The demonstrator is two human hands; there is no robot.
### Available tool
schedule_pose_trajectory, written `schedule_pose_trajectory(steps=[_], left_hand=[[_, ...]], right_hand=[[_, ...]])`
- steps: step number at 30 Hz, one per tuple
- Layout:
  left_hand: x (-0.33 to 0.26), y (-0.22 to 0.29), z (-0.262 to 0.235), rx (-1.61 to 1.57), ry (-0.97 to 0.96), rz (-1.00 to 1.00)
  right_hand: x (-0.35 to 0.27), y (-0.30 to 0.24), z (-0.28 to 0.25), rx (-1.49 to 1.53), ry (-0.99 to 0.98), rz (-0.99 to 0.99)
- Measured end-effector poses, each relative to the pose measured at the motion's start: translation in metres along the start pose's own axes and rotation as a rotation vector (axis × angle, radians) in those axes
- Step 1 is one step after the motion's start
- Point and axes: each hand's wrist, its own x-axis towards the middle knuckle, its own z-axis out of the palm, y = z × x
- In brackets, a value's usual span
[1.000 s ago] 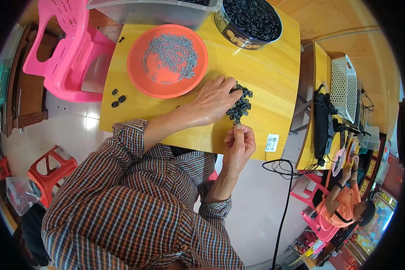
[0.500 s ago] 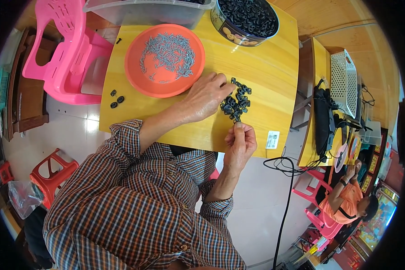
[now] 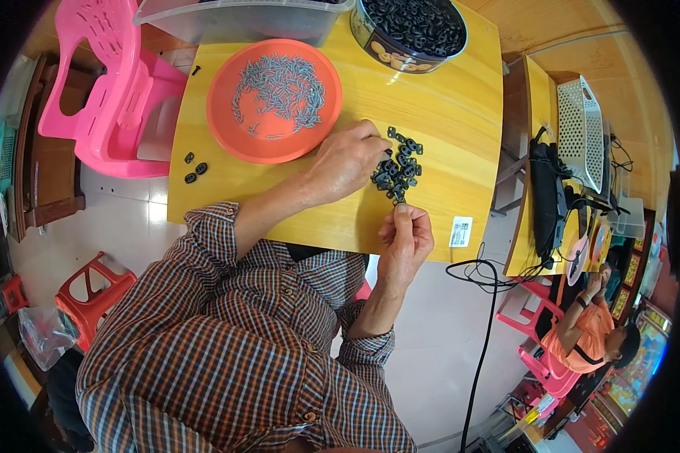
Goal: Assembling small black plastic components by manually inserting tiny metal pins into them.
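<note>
A small pile of black plastic parts (image 3: 393,175), some oval with two holes, lies on the yellow table near its front edge. My left hand (image 3: 349,161) is at the pile's left side with fingers curled inward; its fingertips are partly hidden, so whatever they hold cannot be made out. From the near side my right hand (image 3: 406,240) pinches a small black plastic part (image 3: 400,202) between thumb and forefinger, right against the pile's lower edge. Just beyond my left wrist sits an orange-red plate (image 3: 223,113) with many small grey screw-like pieces (image 3: 283,79) on it.
Several loose black pieces (image 3: 196,171) lie at the table's left. At the back stand a clear plastic bin (image 3: 242,26) and a round tin (image 3: 397,57) full of black parts. A white label (image 3: 461,232) is by the right front edge. Another person (image 3: 585,332) sits at far right.
The view has shifted slightly. My left fingers have drawn in a little beside the pile, while my right hand keeps its pinch at nearly the same spot.
</note>
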Motion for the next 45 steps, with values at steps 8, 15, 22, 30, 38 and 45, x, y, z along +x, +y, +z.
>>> schedule_pose_trajectory(steps=[8, 15, 22, 30, 38, 45], left_hand=[[-0.012, 0.007, -0.014, -0.923, -0.183, -0.437], [-0.022, 0.011, -0.015, -1.004, -0.255, -0.496], [-0.026, 0.008, -0.015, -0.926, -0.301, -0.426], [-0.027, 0.011, -0.009, -0.985, -0.238, -0.436], [-0.025, 0.018, -0.013, -1.049, -0.270, -0.680], [-0.028, 0.014, -0.010, -1.064, -0.299, -0.587]], right_hand=[[-0.001, 0.000, 0.000, 0.017, 0.003, -0.008], [-0.002, 0.000, 0.000, 0.027, -0.016, -0.032], [-0.004, -0.001, 0.001, 0.012, -0.042, -0.024], [-0.005, -0.002, 0.002, 0.013, -0.054, -0.023], [-0.006, -0.002, 0.003, 0.009, -0.064, -0.006], [-0.006, 0.000, 0.003, -0.014, -0.054, -0.012]])
